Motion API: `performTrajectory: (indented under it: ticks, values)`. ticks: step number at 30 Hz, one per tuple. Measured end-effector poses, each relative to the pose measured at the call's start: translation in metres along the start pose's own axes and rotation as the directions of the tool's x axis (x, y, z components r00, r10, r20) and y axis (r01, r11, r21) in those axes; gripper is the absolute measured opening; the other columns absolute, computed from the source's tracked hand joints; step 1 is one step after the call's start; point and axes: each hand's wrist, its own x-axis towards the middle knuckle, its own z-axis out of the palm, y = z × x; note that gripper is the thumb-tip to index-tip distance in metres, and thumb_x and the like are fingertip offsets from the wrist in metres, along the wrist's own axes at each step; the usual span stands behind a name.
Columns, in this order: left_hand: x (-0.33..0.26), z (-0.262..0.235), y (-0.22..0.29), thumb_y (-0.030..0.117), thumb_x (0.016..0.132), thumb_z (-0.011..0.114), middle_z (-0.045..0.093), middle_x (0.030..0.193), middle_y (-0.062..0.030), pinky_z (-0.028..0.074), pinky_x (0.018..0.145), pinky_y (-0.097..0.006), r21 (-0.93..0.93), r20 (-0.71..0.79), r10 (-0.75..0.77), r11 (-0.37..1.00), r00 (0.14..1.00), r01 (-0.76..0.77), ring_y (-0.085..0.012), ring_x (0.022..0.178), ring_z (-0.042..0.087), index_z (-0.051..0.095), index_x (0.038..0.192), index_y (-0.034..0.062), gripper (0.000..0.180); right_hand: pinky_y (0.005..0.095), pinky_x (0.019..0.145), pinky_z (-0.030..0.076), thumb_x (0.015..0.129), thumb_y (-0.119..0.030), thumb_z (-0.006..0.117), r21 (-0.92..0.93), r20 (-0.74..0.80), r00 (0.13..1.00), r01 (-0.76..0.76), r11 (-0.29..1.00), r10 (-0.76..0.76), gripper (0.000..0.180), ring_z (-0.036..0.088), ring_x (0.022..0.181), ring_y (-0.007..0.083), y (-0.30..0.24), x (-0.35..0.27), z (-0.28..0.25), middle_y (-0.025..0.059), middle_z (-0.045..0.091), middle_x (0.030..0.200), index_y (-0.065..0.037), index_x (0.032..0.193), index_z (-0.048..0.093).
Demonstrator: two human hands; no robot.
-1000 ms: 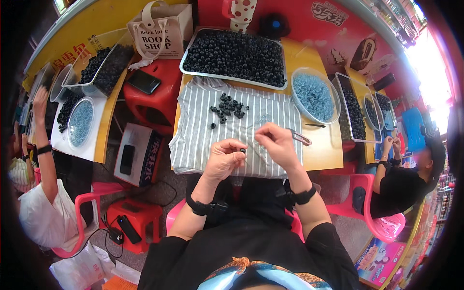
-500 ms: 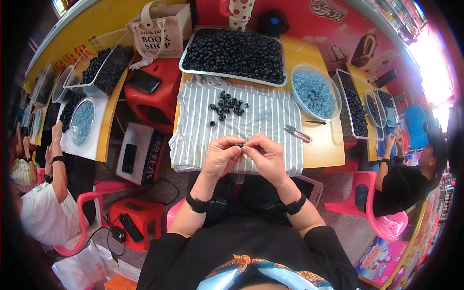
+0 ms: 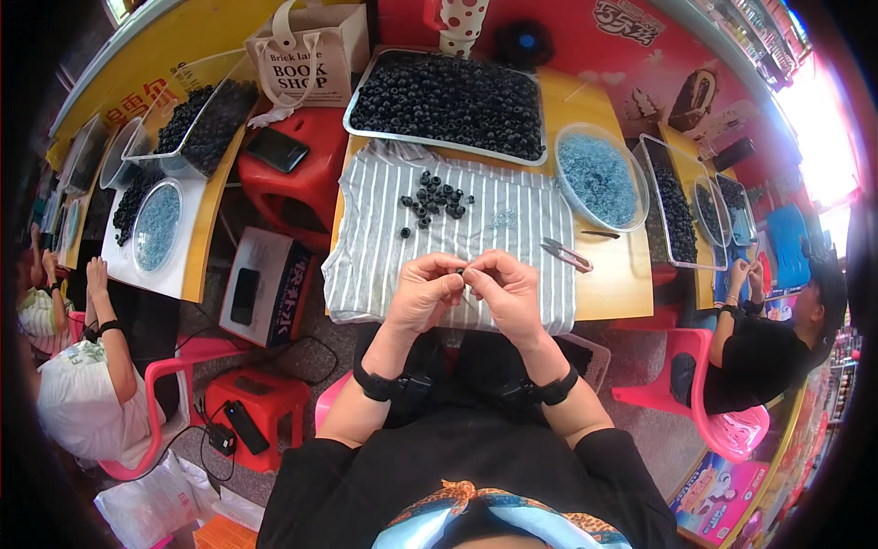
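My left hand and my right hand meet fingertip to fingertip above the near part of a grey-and-white striped cloth. Both are closed in a pinch on one small black round piece, which the fingers mostly cover. Beyond them on the cloth lies a loose group of black round pieces, some showing a hole. To their right is a small scatter of clear bluish bits. Thread snips rest at the cloth's right edge, apart from my right hand.
A tray heaped with black pieces stands at the back. Right of it is a round tub of clear bluish bits, with a dark thin stick nearby. A red stool holds a phone. Co-workers sit at both sides.
My hands stay together, with a slight shift of the fingers that hides more of the black piece. A co-worker at the left has drawn a hand back from a round tub.
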Motion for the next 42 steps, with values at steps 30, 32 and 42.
performTrajectory:
  ticks: [30,32,42]
  values:
    - [-0.001,0.011,0.010,0.002,0.090,0.065,0.066,0.099,-0.0118,0.054,0.072,-0.026,-0.142,0.062,-0.069,0.987,0.996,0.078,-0.0187,0.083,0.067,0.062,0.105,-0.0020,0.016,0.0347,0.059,0.048,0.080,-0.009,0.070,-0.727,0.126,0.979,0.203,0.656,-0.163,0.015,0.062,0.065,0.0221,-0.002,0.079,-0.031,0.0128,0.063,0.075,-0.002,0.092,0.068]
    - [0.001,0.009,0.011,0.003,0.090,0.064,0.066,0.100,-0.0122,0.054,0.073,-0.026,-0.158,0.074,-0.064,0.985,0.995,0.076,-0.0188,0.085,0.067,0.062,0.106,-0.0019,0.016,0.0377,0.063,0.049,0.078,-0.008,0.069,-0.801,0.158,0.976,0.216,0.558,-0.152,0.015,0.063,0.069,0.0269,0.005,0.106,-0.036,0.0143,0.063,0.079,-0.002,0.093,0.069]
    - [0.002,0.006,0.007,0.005,0.091,0.064,0.066,0.099,-0.0103,0.052,0.073,-0.026,-0.130,0.033,-0.047,0.990,0.998,0.051,-0.0174,0.084,0.067,0.061,0.107,-0.0022,0.017,0.0439,0.072,0.052,0.074,-0.003,0.058,-0.904,0.409,0.897,0.423,0.059,-0.170,0.007,0.063,0.079,0.0377,0.019,0.123,-0.027,0.0188,0.060,0.081,0.000,0.077,0.063]
